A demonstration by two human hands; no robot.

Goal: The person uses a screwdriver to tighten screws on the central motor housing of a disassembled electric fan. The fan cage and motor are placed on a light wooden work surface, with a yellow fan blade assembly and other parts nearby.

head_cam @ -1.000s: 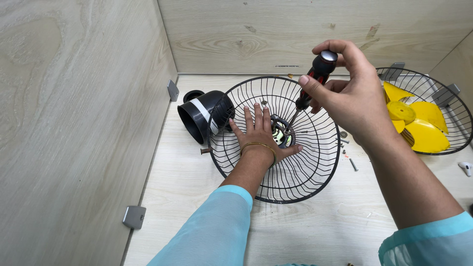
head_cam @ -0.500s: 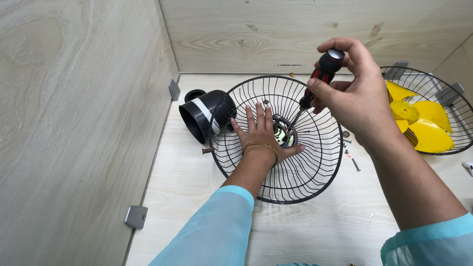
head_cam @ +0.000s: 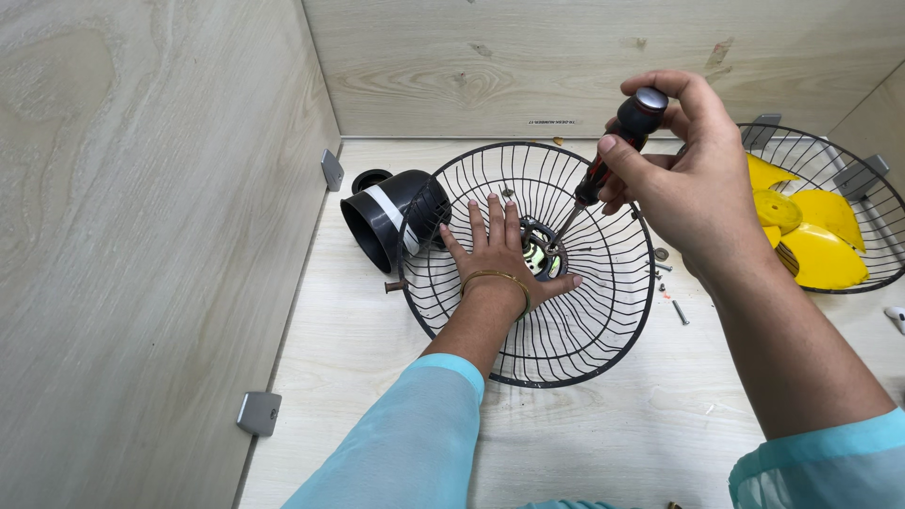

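A black wire fan guard (head_cam: 566, 339) lies dish-up on the pale wooden surface. My left hand (head_cam: 495, 250) rests flat inside it with fingers spread, next to the round hub (head_cam: 539, 254) at its centre. My right hand (head_cam: 683, 184) grips a screwdriver (head_cam: 613, 141) with a black and red handle, tilted, its tip down at the hub. A black motor housing (head_cam: 388, 215) with a white band lies against the guard's left rim.
A second wire guard (head_cam: 848, 160) at the right holds a yellow fan blade (head_cam: 811, 236). Loose screws (head_cam: 679, 311) lie between the two guards. Wooden walls close the left and back sides, with a metal bracket (head_cam: 257, 413) at the left wall's foot.
My right hand has shifted slightly on the screwdriver handle and the tool has turned a little. My left hand stays flat in the guard.
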